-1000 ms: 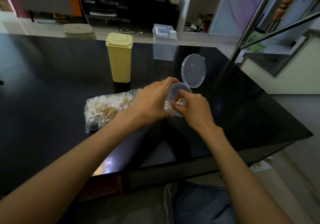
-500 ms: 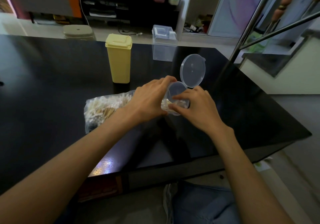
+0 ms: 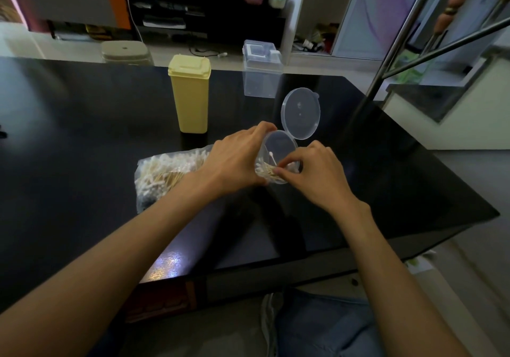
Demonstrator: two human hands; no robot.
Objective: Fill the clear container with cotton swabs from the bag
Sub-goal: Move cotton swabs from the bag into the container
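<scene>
From the head view, the left hand [image 3: 234, 160] curls around the side of the round clear container [image 3: 278, 158], holding it tilted above the black table [image 3: 82, 136], its hinged lid [image 3: 300, 113] standing open. The right hand [image 3: 311, 171] reaches in at the rim, fingertips pinching cotton swabs [image 3: 266, 169] inside. The bag of swabs [image 3: 162, 174] lies just left, behind the left wrist.

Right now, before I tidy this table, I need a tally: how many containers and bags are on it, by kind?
Clear round container, lid open: 1
Yellow lidded container: 1
Clear rectangular box: 1
Bag of cotton swabs: 1
Total: 4
</scene>
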